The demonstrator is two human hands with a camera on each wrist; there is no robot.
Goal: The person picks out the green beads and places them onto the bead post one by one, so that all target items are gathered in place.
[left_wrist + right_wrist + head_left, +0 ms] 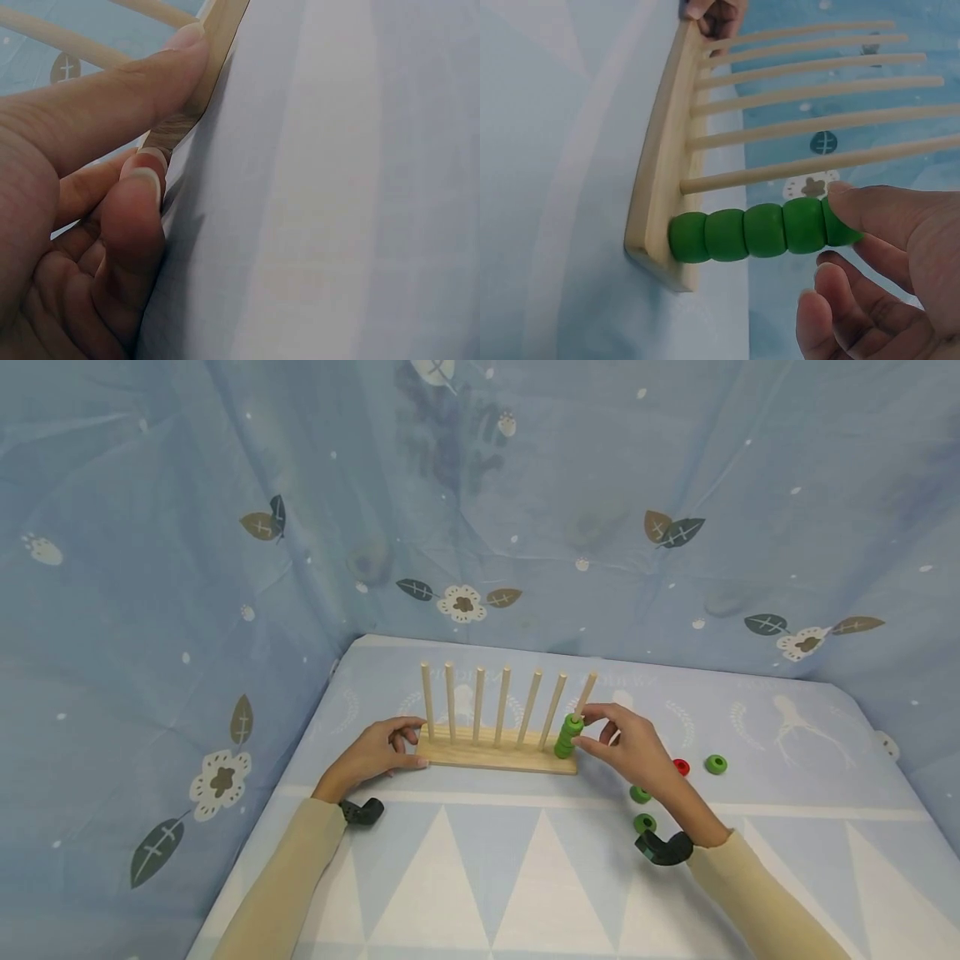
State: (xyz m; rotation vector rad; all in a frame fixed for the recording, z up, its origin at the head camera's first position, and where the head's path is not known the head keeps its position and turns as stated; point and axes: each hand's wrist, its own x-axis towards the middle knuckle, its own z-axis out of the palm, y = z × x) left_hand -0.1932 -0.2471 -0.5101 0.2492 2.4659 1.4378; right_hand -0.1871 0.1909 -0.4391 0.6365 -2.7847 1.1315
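Note:
A pale wooden peg rack [495,757] with a row of upright pegs stands on the table. My left hand [375,749] grips the left end of its base; in the left wrist view the thumb [142,90] lies on the base and curled fingers are at its end. Several green beads [765,229] are stacked on the rightmost peg, the lowest against the base. My right hand [633,747] pinches the top green bead [840,225] of that stack between thumb and finger; the hand partly hides it. The other pegs [502,706] carry no beads.
Right of the rack lie loose beads: a red bead [681,767] partly behind the right arm, a green bead [716,764] farther right, and green beads [644,824] nearer the front. Blue patterned fabric [525,510] hangs behind and to the left of the table.

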